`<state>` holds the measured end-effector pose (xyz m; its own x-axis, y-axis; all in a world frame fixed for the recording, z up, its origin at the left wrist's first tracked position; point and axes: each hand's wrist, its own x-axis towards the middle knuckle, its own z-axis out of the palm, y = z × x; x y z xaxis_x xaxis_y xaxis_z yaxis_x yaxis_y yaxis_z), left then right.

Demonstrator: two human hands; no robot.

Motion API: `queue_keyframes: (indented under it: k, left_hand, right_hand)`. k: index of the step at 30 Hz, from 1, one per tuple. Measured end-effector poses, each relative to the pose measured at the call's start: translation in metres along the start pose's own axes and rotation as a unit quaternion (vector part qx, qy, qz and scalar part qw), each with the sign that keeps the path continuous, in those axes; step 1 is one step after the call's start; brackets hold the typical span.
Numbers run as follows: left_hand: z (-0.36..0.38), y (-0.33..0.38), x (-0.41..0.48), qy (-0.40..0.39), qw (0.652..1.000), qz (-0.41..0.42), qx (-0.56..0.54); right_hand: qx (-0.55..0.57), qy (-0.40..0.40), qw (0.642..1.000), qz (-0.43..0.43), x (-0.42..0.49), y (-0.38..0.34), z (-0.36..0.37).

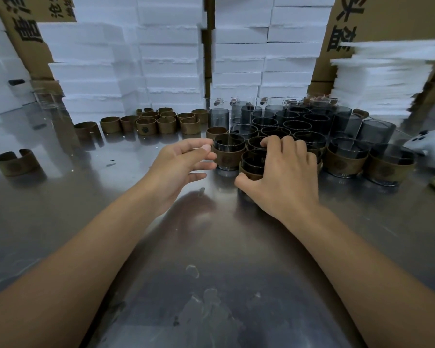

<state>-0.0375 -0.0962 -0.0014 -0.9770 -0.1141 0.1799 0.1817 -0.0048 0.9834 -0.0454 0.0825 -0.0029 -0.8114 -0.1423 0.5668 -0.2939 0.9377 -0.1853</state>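
- my right hand (284, 177) sits over the nearest smoke-grey glass tumbler (253, 163). the fingers curl down across its rim and the thumb presses the brown wrap-around sleeve (249, 175) on its near side, so the grip is clamped on that tumbler.
- the tumbler stands upright on the brushed steel counter (211, 247), at the near edge of the cluster of glasses, a little right of the counter's middle.
- my left hand (183, 167) hovers just left of it, fingers loosely spread and apart, holding nothing. its thumb tip is just beside a second sleeved grey tumbler (228, 153); i cannot tell whether it touches.
- behind these, bare dark grey glass tumblers (294, 119) stand packed rim to rim toward the far edge.
- loose brown open-ring sleeves (166, 124) sit in a row toward the far edge, left of the glasses. one lone brown sleeve (17, 162) stands near the left edge.
- stacked white foam boxes (166, 59) line the far edge, with a brown cardboard carton (387, 18) printed in black behind them.
- a white plastic gadget (430, 144) lies at the right edge.
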Motion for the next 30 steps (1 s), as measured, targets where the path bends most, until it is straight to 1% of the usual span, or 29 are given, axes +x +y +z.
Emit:
queue_keyframes:
  k: [5, 14, 21, 30]
  left_hand:
    - [0.0, -0.001, 0.0, -0.002, 1.0, 0.002, 0.002]
    - [0.002, -0.001, -0.001, 0.0, 1.0, 0.002, 0.01]
    - [0.003, 0.0, -0.003, 0.002, 1.0, -0.004, 0.011]
    - [0.006, 0.001, -0.006, 0.005, 1.0, -0.01, 0.014]
  right_hand:
    - [-0.026, 0.012, 1.0, -0.004, 0.001, 0.001, 0.001]
    - [-0.044, -0.013, 0.999, 0.0, 0.004, 0.009, 0.002]
    - [-0.026, -0.047, 0.999, -0.001, 0.009, 0.015, 0.006]
    - [-0.022, -0.055, 0.998, 0.004, 0.013, 0.02, 0.01]
